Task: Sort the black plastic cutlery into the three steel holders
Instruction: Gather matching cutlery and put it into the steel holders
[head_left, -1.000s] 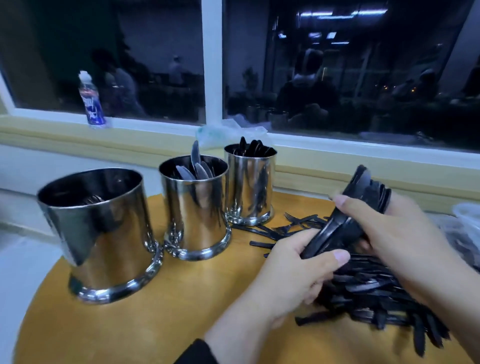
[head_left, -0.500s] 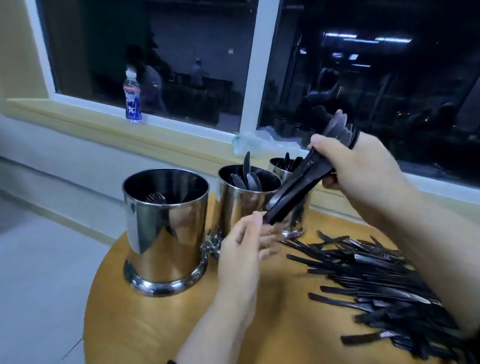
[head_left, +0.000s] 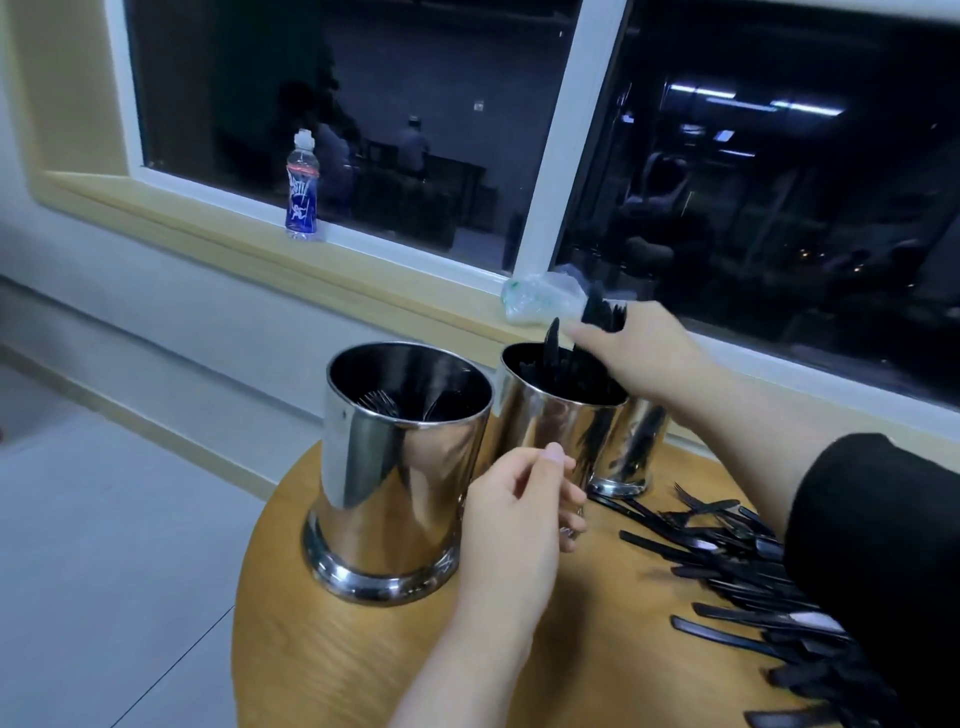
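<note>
Dropping a bundle into the middle holder

My right hand (head_left: 644, 358) grips a bunch of cutlery (head_left: 602, 312), probably knives, blades up over the middle holder (head_left: 550, 415), so the handles go in first. My left hand (head_left: 519, 514) hangs loosely curled, empty, beside it. The unsorted pile (head_left: 727, 566) lies on the worktop (head_left: 322, 654), within reach.

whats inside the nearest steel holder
In the nearest steel holder, fork tines show low against the dark inner wall, with another dark piece beside them, type unclear. The near wall covers the handles and the bottom, so no count is possible.
</note>
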